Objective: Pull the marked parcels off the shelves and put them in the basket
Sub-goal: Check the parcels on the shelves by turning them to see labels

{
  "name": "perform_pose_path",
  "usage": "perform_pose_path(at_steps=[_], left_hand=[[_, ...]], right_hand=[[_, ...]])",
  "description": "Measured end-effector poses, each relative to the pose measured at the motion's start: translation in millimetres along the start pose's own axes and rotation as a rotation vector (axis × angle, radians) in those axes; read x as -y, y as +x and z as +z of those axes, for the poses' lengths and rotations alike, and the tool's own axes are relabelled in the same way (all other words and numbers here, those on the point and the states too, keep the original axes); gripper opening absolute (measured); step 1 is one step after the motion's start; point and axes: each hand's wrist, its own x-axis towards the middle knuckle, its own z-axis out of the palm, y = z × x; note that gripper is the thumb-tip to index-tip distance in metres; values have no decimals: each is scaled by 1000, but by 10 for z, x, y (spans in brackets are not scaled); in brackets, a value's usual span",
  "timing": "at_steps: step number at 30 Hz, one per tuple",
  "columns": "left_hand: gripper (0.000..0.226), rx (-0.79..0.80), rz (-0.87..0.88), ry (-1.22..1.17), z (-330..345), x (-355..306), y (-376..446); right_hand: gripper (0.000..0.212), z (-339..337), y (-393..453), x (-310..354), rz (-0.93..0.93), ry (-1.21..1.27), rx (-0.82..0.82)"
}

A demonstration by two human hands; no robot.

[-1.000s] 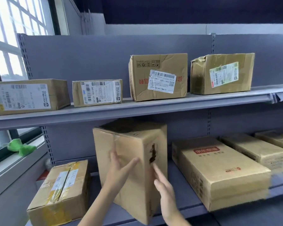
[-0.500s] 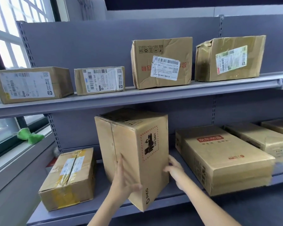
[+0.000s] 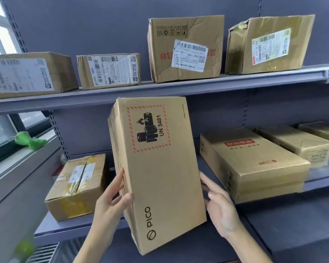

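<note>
A tall brown PICO carton (image 3: 160,177) with a red-bordered battery mark is tilted in front of the lower shelf (image 3: 327,179), off the board. My left hand (image 3: 110,204) grips its left edge, thumb on the front face. My right hand (image 3: 219,205) holds its right side, fingers curled behind the carton. No basket is in view.
The upper shelf (image 3: 179,90) carries several labelled parcels, among them a small one (image 3: 108,71) and a creased one (image 3: 186,48). On the lower shelf lie a taped box (image 3: 78,185) at left and a flat carton (image 3: 253,164) at right. A green cloth (image 3: 29,140) lies on the windowsill.
The carton has been lifted and pulled out from the lower shelf toward me, turned so its printed face shows fully. Both hands shifted to its two sides.
</note>
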Motion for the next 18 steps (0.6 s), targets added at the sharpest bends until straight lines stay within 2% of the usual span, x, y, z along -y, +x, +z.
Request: perform_pose_path(at_steps=[8,12,15,18], left_hand=[[92,-81,2,-29,116,-326,-235],[67,-124,24,147,193,-525,-319],[57,58,-15,279,310,-609,-232],[66,283,-74,455,499,-572,-25]], right_hand=[[57,107,-440,306,-42,115,40],[54,139,-636,309,18,152,-19],[53,110,-687,179,135,210,-136],[47,66,-655,26,253,386,-234]])
